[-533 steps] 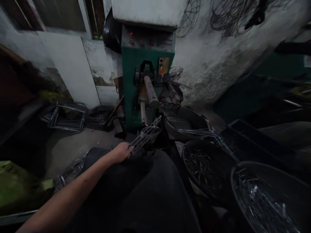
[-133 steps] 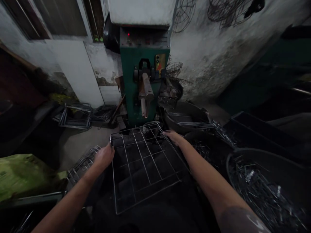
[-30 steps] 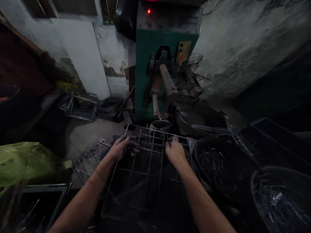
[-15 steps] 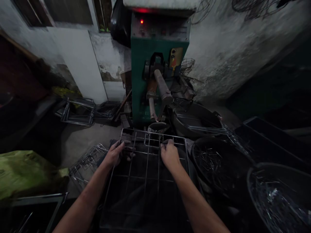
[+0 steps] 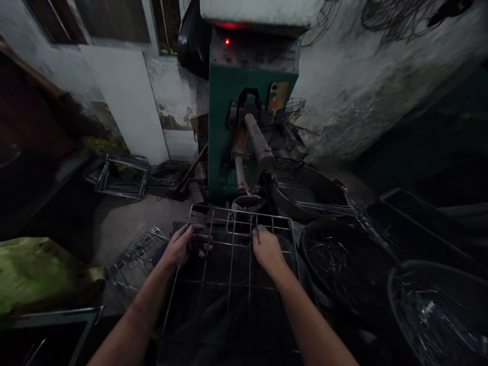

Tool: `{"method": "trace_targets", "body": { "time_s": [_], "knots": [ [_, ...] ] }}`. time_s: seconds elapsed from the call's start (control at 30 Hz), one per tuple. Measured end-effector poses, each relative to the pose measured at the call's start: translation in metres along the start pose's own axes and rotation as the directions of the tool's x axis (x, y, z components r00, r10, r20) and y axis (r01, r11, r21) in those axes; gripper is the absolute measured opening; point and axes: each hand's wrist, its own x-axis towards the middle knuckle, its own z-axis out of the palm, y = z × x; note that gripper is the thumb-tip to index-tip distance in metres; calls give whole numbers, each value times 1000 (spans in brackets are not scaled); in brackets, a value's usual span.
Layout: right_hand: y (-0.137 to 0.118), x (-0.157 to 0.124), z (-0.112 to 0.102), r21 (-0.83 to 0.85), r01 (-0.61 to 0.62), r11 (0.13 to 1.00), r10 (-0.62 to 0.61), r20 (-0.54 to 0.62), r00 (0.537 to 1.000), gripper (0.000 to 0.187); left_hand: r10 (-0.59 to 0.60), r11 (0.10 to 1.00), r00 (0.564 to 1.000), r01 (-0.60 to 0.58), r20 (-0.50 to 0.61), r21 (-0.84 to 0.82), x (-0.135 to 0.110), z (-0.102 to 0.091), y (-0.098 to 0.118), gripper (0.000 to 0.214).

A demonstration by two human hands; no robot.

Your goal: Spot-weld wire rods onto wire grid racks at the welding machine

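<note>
A wire grid panel (image 5: 231, 284) with a rectangular outer frame lies over my lap, its far edge raised towards the machine. My left hand (image 5: 183, 243) grips its left side near the far corner, thumb on top and fingers underneath. With closed fingers, my right hand (image 5: 266, 245) pinches the wires by a small rectangular wire loop (image 5: 238, 233) at the far edge. Just beyond the panel stands a green welding-type machine (image 5: 224, 137) with two arms, the upper arm (image 5: 258, 140) above the lower arm (image 5: 241, 174). A gap separates the panel from those arms.
Dark tubs on the right hold loose wire pieces (image 5: 328, 250) and shiny metal bits (image 5: 430, 317). Wire frames (image 5: 122, 175) are stacked by the wall, and more wire racks (image 5: 139, 254) lie at my left. A yellow-green sack (image 5: 46, 274) sits at the left edge.
The view has tilted slightly, so the machine appears a little lower. Both hands keep their hold, and the panel stays in nearly the same place.
</note>
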Motion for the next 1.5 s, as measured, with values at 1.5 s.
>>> {"method": "trace_targets", "body": {
  "time_s": [1.5],
  "knots": [
    [3,66,-9,-10,143,990,-143,-16,990,23,84,995,982,-92,-170,-39,22,22,4,33]
  ]
}}
